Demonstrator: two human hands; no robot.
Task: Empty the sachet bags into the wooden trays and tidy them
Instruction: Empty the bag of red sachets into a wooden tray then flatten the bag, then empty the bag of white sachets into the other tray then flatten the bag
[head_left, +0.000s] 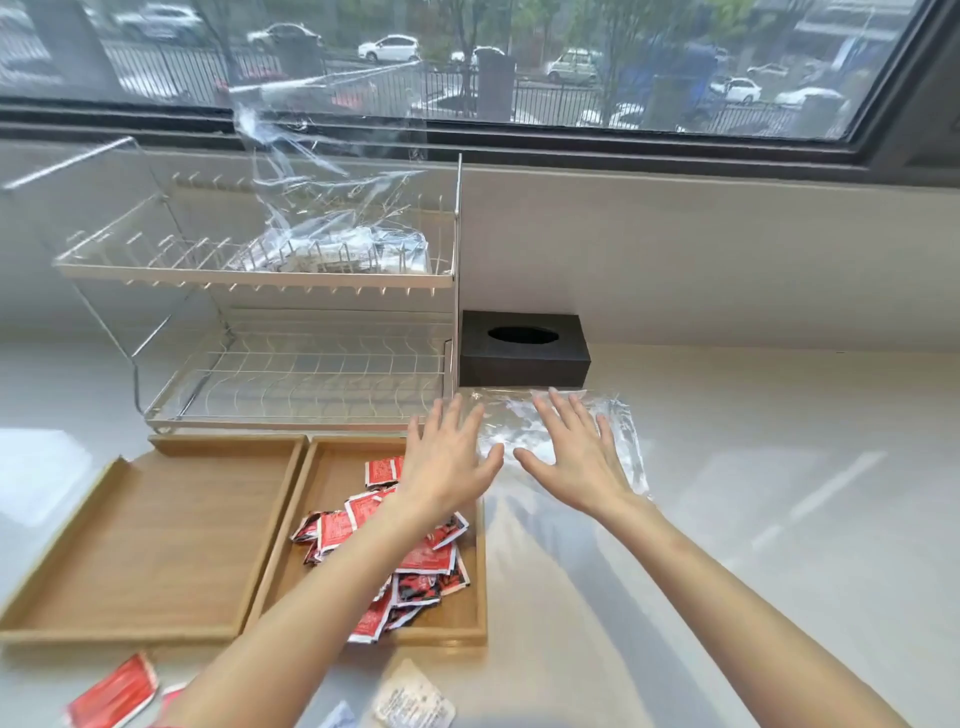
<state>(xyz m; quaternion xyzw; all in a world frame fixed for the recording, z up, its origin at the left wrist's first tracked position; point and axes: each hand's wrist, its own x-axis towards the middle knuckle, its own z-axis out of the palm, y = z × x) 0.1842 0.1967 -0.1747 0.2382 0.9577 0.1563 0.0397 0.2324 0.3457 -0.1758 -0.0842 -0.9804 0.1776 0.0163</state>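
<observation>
White worktop (753, 467): carries all items below. Wire dish rack (291, 322), two tiers: stands beyond the left hand's fingers; its upper tier holds a clear bag of silver sachets (337, 249). Empty wooden tray (150, 540): well to the left of both hands, nothing in it. Filled wooden tray (467, 613): just beside the first, passing under the left forearm, holding a loose heap of red sachets (410, 561). Black tissue box (524, 345): just beyond the fingers of the right hand, against the wall. Flattened clear bag (618, 441): lying on the worktop under the right hand. Left hand (447, 462): fingers spread wide, holding nothing, fingertips at the bag's left edge. Right hand (571, 457): fingers spread wide, palm down on the bag. Stray sachets: one red (111, 696), one white (413, 701), on the worktop nearer the person than the trays.
</observation>
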